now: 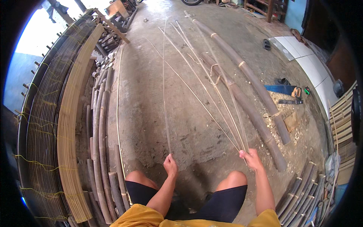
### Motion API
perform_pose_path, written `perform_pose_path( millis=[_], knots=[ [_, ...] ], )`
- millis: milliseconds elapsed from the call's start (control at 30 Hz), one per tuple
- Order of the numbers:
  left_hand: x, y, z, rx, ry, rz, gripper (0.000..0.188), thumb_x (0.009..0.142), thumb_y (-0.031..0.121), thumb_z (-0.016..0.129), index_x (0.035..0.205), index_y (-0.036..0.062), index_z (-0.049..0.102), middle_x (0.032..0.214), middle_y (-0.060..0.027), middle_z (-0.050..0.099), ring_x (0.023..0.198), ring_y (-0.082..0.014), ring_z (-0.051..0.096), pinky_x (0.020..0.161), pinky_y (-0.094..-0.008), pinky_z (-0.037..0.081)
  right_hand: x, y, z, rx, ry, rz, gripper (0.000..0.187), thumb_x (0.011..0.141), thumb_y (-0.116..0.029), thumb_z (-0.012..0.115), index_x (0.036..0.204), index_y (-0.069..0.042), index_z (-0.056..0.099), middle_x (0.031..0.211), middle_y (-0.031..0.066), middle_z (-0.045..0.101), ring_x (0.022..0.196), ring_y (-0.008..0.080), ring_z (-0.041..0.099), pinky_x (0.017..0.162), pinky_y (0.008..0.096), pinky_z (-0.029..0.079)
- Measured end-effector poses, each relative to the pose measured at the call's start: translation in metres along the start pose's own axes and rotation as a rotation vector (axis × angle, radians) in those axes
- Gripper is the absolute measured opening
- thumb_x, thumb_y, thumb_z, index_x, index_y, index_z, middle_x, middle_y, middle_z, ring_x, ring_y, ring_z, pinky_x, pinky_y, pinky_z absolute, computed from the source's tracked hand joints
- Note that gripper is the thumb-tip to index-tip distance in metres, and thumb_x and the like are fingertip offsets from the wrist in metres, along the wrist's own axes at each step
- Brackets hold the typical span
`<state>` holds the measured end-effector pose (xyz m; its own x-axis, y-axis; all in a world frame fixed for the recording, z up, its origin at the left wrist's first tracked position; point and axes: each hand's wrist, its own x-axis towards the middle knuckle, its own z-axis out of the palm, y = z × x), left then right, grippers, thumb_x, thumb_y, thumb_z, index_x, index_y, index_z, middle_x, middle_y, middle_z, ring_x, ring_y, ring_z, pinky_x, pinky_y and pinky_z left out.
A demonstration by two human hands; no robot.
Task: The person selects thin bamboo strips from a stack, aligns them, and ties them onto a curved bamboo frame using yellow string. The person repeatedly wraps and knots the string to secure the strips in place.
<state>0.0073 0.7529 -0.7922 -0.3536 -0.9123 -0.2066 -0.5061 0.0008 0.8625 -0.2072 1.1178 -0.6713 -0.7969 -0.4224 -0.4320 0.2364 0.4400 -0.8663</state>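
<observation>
Bamboo strips (216,87): thin, pale lengths fanned out mostly on the left side of the nearer pole (254,109), near ends gathered in the right hand
Right hand (250,158): closed around those gathered ends, just left of the nearer pole's near end
Single strip (165,113): stretched out well to the left of the nearer pole
Left hand (170,165): pinching the single strip's near end, well left of the nearer pole
Longer pole (260,87): lying right of the nearer pole, roughly alongside
Blue tool (279,89): tan-handled, farther right of the nearer pole
Shavings (267,123): scattered just right of the nearer pole
</observation>
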Motion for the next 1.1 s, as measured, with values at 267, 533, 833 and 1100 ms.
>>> perform_pose_path(
  millis=[267,533,833,1100],
  knots=[
    [0.016,-0.003,0.005,0.146,-0.003,0.011,0.037,0.102,0.034,0.055,0.101,-0.0004,0.068,0.066,-0.0133,0.055,0.062,-0.0168,0.050,0.062,-0.0369,0.045,-0.089,-0.076,0.004,0.157,-0.006,-0.059,0.024,0.093,-0.023,0.068,0.090,0.000,0.068,0.070,0.0025,0.064,0.059,0.0104,0.060,0.052,0.0273,0.046],
    [-0.023,-0.011,0.010,0.220,0.006,0.041,0.037,0.101,0.035,0.054,0.100,0.0016,0.068,0.082,-0.0227,0.066,0.075,-0.0344,0.067,0.071,-0.0420,0.050,-0.141,-0.097,-0.004,0.085,0.061,-0.110,0.032,0.090,-0.026,0.070,0.095,0.004,0.061,0.067,0.0048,0.061,0.051,0.0110,0.058,0.046,0.0261,0.047],
    [-0.045,-0.036,0.016,0.246,-0.138,-0.099,0.036,0.100,0.037,0.054,0.109,0.0073,0.072,0.098,-0.0214,0.071,0.097,-0.0380,0.069,0.083,-0.0430,0.053,-0.091,-0.067,-0.002,-0.010,0.019,-0.087,0.021,0.092,-0.022,0.067,0.089,-0.001,0.065,0.070,0.0040,0.062,0.052,0.0114,0.058,0.047,0.0282,0.045],
    [-0.007,-0.055,0.010,0.407,-0.277,-0.149,0.037,0.099,0.036,0.052,0.113,0.0084,0.071,0.108,-0.0217,0.070,0.104,-0.0404,0.066,0.089,-0.0458,0.051,0.014,-0.010,0.012,-0.179,-0.052,-0.092,0.025,0.095,-0.026,0.065,0.087,-0.002,0.065,0.070,0.0045,0.063,0.055,0.0141,0.061,0.053,0.0319,0.049]
  ],
)
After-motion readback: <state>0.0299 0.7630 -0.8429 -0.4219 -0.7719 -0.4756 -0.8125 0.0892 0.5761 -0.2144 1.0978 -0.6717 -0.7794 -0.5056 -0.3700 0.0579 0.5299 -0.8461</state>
